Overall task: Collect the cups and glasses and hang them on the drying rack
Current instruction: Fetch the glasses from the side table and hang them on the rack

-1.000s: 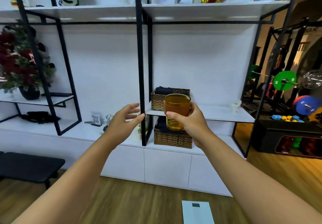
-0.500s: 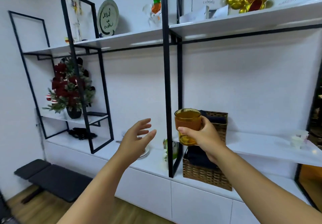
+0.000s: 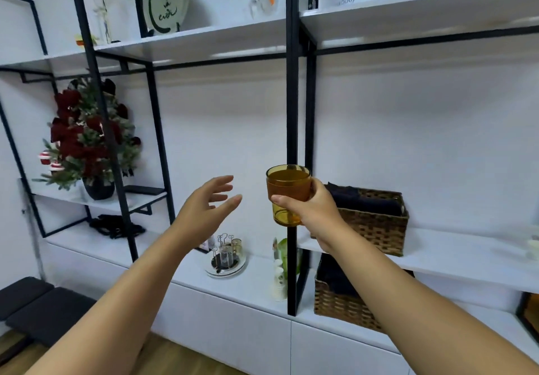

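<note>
My right hand (image 3: 309, 211) grips an amber glass (image 3: 287, 191) upright in mid-air, in front of the black shelf post. To its left my left hand (image 3: 208, 208) is raised with fingers spread and holds nothing. Below the hands, on the white counter, stands the drying rack (image 3: 225, 253): thin wire pegs on a round white plate, with a clear glass and an amber glass hanging on it.
A black metal post (image 3: 292, 112) rises just behind the held glass. Wicker baskets (image 3: 376, 223) with dark cloth sit on the right shelves. A green-and-white bottle (image 3: 281, 269) stands by the post. A red flower pot (image 3: 90, 147) is on the left shelf.
The view has moved closer to the shelving and turned left, so the drying rack now shows below my hands. My right hand still holds the amber glass; the left hand stays raised and spread.
</note>
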Action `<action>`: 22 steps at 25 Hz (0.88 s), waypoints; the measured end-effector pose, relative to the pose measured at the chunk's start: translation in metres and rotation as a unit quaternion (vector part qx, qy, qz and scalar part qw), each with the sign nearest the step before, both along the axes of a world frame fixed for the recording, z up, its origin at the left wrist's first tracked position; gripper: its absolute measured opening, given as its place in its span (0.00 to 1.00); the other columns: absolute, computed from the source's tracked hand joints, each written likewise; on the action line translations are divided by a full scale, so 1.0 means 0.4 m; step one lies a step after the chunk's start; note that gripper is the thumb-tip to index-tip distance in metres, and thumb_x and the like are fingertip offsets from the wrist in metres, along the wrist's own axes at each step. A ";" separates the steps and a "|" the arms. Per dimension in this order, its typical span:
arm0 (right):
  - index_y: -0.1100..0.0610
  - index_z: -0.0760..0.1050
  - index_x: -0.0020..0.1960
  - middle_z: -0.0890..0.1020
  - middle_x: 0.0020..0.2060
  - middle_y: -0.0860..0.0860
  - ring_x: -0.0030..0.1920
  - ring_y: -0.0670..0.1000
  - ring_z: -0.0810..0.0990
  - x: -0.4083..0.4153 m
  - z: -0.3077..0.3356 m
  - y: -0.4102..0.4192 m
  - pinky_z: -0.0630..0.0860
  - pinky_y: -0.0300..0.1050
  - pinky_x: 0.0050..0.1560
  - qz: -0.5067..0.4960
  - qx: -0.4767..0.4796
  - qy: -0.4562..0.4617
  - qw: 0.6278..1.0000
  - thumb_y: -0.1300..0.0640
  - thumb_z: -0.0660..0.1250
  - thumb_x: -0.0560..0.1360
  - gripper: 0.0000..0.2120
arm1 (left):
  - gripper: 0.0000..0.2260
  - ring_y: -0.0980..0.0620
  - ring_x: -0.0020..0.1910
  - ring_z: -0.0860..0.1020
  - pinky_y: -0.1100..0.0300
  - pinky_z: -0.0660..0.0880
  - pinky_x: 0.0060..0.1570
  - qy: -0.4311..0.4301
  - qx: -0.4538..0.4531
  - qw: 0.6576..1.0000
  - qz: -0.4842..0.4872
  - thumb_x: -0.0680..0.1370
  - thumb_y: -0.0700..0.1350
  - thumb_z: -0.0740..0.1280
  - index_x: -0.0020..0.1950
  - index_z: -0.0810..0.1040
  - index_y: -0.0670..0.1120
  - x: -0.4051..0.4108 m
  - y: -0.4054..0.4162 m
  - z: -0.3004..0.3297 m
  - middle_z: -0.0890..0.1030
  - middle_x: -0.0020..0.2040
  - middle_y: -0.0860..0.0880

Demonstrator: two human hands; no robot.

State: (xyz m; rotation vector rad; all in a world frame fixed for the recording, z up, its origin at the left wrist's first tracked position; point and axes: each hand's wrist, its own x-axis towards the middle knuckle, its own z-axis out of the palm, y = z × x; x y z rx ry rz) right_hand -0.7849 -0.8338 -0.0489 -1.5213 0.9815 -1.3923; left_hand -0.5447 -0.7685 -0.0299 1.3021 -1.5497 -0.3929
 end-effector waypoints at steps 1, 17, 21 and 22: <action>0.44 0.76 0.65 0.85 0.57 0.43 0.57 0.46 0.85 0.033 -0.001 -0.031 0.84 0.49 0.56 0.000 0.001 -0.004 1.000 0.42 0.87 0.60 0.37 | 0.23 0.58 0.64 0.79 0.63 0.75 0.54 -0.003 0.000 1.000 0.006 0.80 0.55 0.72 0.75 0.74 0.57 0.038 -0.031 0.002 0.81 0.65 0.58; 0.43 0.74 0.66 0.84 0.57 0.42 0.57 0.44 0.83 0.556 -0.166 -0.521 0.82 0.43 0.52 0.063 0.003 0.026 0.998 0.38 0.85 0.57 0.40 | 0.34 0.60 0.63 0.77 0.67 0.73 0.55 -0.048 0.062 0.995 0.054 0.74 0.53 0.80 0.77 0.71 0.57 0.437 -0.447 -0.190 0.79 0.65 0.58; 0.44 0.73 0.68 0.82 0.60 0.43 0.59 0.47 0.82 0.670 -0.183 -0.710 0.82 0.44 0.54 0.102 0.004 0.048 0.994 0.36 0.83 0.57 0.43 | 0.34 0.59 0.63 0.78 0.61 0.75 0.61 -0.054 0.070 0.992 0.089 0.74 0.53 0.79 0.78 0.71 0.56 0.517 -0.604 -0.207 0.79 0.66 0.56; 0.44 0.73 0.69 0.82 0.60 0.43 0.59 0.47 0.82 0.699 -0.188 -0.758 0.83 0.44 0.54 0.117 0.004 0.055 0.992 0.37 0.83 0.58 0.43 | 0.34 0.58 0.64 0.78 0.62 0.75 0.60 -0.052 0.073 0.991 0.098 0.74 0.53 0.79 0.78 0.70 0.56 0.537 -0.645 -0.213 0.79 0.67 0.56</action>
